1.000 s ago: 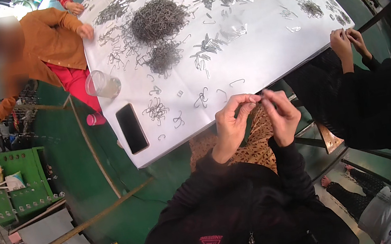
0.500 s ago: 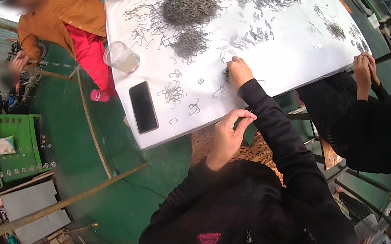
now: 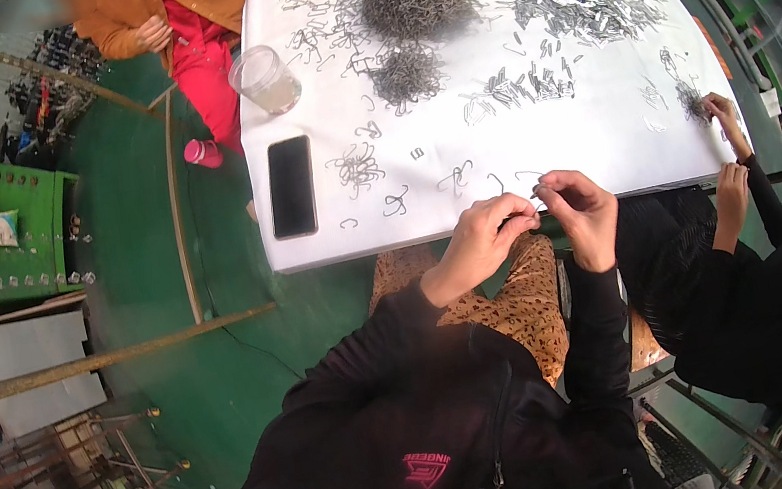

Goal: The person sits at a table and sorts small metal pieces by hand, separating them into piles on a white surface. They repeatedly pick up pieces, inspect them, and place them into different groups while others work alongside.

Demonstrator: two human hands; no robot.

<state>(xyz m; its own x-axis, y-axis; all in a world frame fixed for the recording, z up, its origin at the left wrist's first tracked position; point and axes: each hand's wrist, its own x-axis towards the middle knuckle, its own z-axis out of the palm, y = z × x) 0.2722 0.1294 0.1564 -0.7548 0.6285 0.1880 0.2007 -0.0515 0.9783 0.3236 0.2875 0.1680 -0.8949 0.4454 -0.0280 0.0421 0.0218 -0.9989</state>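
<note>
Left hand (image 3: 480, 243): thumb and forefinger pinched together, tips meeting on a small, thin metal piece (image 3: 538, 207). Right hand (image 3: 585, 215): fingers also nearly closed, tips apparently on the same piece; cannot tell whether a second part is tucked in there.

Piece sits between the two hands, right at the near edge of the white-covered worktop (image 3: 617, 135), above the brown patterned trousers (image 3: 527, 310).

Main risk, as I judge it: a drop. So slim a part leaves little to grip; a slip could send it past the edge, into the lap or onto the green floor (image 3: 147, 301), hard to find again.

Second: bending or springing out, if the hands push unevenly. Fingertips hide most of it, so a poor fit could pass unnoticed.

Third: snagging. A dark, bent wire hook (image 3: 497, 183) lies just beyond the fingers; a sleeve or knuckle could sweep it off.

Farther off, a tangled grey mound of wire hooks (image 3: 416, 3) and loose flat silver strips (image 3: 531, 85) might get mixed by a careless reach.
</note>
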